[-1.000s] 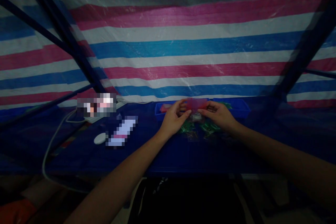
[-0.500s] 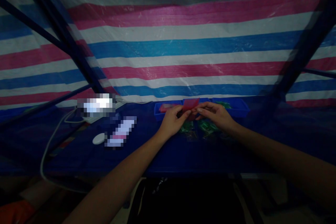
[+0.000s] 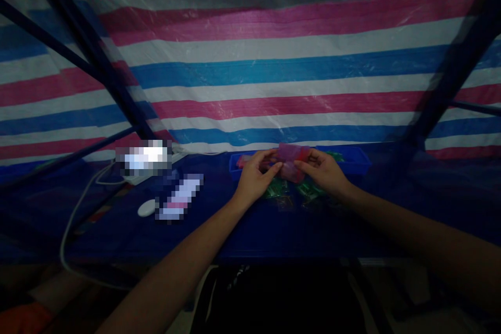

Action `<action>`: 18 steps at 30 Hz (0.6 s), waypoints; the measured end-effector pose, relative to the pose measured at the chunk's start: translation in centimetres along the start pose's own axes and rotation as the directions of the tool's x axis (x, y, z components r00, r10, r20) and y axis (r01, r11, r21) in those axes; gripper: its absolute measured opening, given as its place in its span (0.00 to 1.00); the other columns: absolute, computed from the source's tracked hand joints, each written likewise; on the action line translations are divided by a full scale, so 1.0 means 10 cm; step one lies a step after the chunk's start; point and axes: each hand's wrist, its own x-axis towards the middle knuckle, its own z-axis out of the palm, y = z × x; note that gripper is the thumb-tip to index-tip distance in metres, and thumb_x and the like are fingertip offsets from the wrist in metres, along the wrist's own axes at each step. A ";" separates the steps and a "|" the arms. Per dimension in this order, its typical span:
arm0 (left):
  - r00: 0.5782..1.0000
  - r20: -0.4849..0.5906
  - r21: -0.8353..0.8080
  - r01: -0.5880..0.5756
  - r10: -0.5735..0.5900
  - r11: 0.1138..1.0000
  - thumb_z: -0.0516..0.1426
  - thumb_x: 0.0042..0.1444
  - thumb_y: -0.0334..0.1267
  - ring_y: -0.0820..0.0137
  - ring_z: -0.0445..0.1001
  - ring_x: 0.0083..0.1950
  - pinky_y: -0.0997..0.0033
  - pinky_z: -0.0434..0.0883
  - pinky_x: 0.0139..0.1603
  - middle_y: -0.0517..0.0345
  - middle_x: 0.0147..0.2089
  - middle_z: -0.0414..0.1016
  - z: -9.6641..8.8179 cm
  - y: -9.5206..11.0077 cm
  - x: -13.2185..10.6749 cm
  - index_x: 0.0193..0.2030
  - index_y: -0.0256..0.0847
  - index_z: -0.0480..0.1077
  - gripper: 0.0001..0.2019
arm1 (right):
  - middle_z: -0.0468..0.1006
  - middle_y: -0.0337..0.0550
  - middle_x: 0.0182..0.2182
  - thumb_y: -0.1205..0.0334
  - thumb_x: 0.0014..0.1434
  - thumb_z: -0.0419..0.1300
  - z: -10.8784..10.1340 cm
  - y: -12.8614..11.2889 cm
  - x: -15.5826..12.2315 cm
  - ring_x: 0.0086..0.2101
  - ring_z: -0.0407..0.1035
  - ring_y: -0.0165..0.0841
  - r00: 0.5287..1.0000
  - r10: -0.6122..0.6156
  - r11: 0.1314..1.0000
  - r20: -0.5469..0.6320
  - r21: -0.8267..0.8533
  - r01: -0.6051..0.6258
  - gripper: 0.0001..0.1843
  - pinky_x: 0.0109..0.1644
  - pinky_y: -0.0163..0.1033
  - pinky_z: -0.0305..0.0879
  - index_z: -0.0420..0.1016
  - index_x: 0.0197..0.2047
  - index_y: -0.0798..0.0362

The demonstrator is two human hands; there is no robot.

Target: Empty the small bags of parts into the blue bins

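A small pink translucent bag (image 3: 291, 153) is stretched between my two hands, above the front of the blue trays. My left hand (image 3: 255, 172) pinches its left side with thumb and fingers. On its right side, my right hand (image 3: 326, 171) grips it the same way, thumb toward me. What the bag holds, if anything, I cannot make out. Just below the hands lie green packets (image 3: 309, 190) in clear wrapping on the blue table. Pink pieces (image 3: 243, 160) sit in the left tray, partly behind my left hand.
Blue trays (image 3: 358, 160) stand along the table's back edge, with green packets in the right one. To the left are a blurred-out phone-like object (image 3: 182, 195), a white oval object (image 3: 147, 207) and a white cable (image 3: 64, 235). A striped tarp (image 3: 274, 73) hangs behind.
The pink bag has turned and spread out flatter between my hands. My right hand has shifted its grip, its fingers now closed along the bag's right side.
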 end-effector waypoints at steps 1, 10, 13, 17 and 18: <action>0.999 -0.022 0.062 -0.043 0.045 0.997 0.62 0.65 0.43 0.62 0.78 0.55 0.58 0.77 0.57 0.48 0.59 0.77 -0.02 0.02 0.00 0.60 0.44 0.75 0.18 | 0.85 0.46 0.46 0.48 0.53 0.74 -0.01 0.01 0.01 0.47 0.80 0.44 0.999 -0.016 1.000 -0.050 -0.002 0.016 0.23 0.58 0.53 0.75 0.78 0.48 0.47; 0.969 0.228 0.218 -0.143 0.092 0.965 0.64 0.63 0.47 0.62 0.77 0.46 0.61 0.74 0.49 0.50 0.47 0.81 0.02 0.12 -0.06 0.52 0.39 0.78 0.16 | 0.82 0.45 0.47 0.51 0.60 0.69 0.07 -0.17 -0.15 0.47 0.78 0.39 0.966 -0.043 0.994 0.253 -0.085 0.066 0.14 0.57 0.48 0.73 0.79 0.47 0.48; 0.990 0.138 0.243 -0.064 0.030 0.968 0.58 0.68 0.46 0.66 0.75 0.37 0.67 0.71 0.40 0.54 0.37 0.79 0.00 0.07 -0.04 0.45 0.38 0.80 0.14 | 0.81 0.45 0.45 0.50 0.62 0.67 0.09 -0.16 -0.15 0.46 0.77 0.39 0.981 -0.091 0.984 0.172 -0.138 0.115 0.14 0.55 0.47 0.74 0.78 0.47 0.48; 0.995 0.085 0.096 0.046 -0.054 0.994 0.58 0.67 0.48 0.66 0.77 0.39 0.66 0.73 0.42 0.53 0.41 0.82 -0.02 0.02 -0.03 0.49 0.39 0.80 0.16 | 0.79 0.46 0.47 0.49 0.58 0.71 0.04 -0.08 -0.08 0.47 0.76 0.39 0.986 -0.161 0.970 -0.046 -0.191 0.149 0.21 0.52 0.46 0.76 0.73 0.50 0.47; 0.993 0.094 0.057 0.064 -0.069 0.996 0.59 0.67 0.49 0.65 0.78 0.40 0.65 0.74 0.43 0.53 0.42 0.82 -0.01 0.02 -0.03 0.49 0.39 0.80 0.16 | 0.79 0.47 0.49 0.50 0.57 0.72 0.03 -0.07 -0.07 0.48 0.76 0.39 0.987 -0.155 0.972 -0.051 -0.186 0.143 0.23 0.52 0.46 0.76 0.73 0.53 0.46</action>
